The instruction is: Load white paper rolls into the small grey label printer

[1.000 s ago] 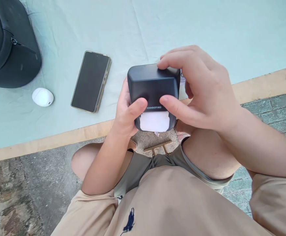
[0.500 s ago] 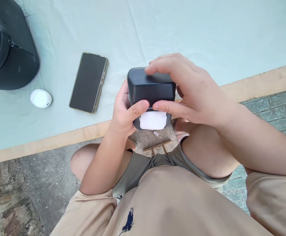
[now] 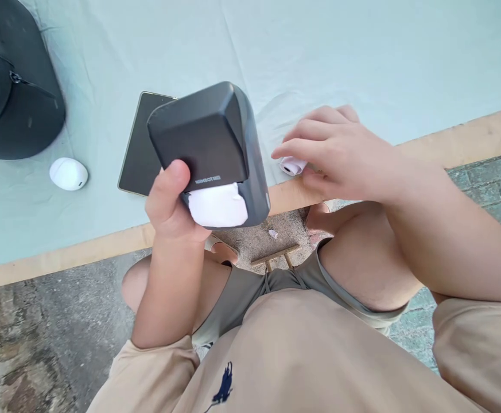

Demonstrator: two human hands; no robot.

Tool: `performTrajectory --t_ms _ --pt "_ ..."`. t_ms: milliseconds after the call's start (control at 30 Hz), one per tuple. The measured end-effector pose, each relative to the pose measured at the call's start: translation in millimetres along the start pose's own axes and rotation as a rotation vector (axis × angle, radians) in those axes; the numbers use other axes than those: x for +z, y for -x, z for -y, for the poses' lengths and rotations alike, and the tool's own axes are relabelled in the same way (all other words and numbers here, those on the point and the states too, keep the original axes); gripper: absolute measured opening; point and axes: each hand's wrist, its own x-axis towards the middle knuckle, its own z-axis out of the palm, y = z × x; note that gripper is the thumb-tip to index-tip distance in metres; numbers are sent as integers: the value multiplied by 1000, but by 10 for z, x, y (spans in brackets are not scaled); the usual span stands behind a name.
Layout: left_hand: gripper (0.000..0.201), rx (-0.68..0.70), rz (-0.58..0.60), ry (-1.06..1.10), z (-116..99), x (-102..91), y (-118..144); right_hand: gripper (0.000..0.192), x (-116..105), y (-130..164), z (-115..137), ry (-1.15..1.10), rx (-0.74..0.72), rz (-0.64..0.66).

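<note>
My left hand (image 3: pixel 170 203) grips a small dark label printer (image 3: pixel 209 143) and holds it up over the table's front edge, tilted to the left. White label paper (image 3: pixel 218 206) shows at the printer's lower slot. My right hand (image 3: pixel 336 152) is off the printer and rests near the table edge, its fingertips on a small white paper roll (image 3: pixel 292 166) lying on the pale green cloth (image 3: pixel 340 51).
A black phone (image 3: pixel 136 158) lies face up on the cloth, partly hidden behind the printer. A white oval case (image 3: pixel 68 174) sits to its left, and a black zipped bag (image 3: pixel 11 86) fills the far left corner. Stone paving lies below the table's wooden edge (image 3: pixel 469 140).
My right hand has let go of the printer and moved right to the small white roll. My left hand has lifted the printer up and to the left, now in front of the phone.
</note>
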Motion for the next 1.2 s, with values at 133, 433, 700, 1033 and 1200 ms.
performTrajectory --t_ms 133,433,700,1033,1200 --pt "17 -48 -37 -33 -17 -34 -17 32 -23 -56 51 -37 120 -36" --pt "33 -142 -15 51 -77 35 -60 48 54 -230 -117 -145 388 -292" --pt "31 -201 -61 26 -26 -61 -70 56 68 -211 -87 -172 215 -417" --pt "42 -154 -92 -69 54 1 -49 29 1 -177 320 -107 -294 -713" --pt "46 -175 -109 -155 78 7 -66 39 7 -165 513 -78 -275 -546"
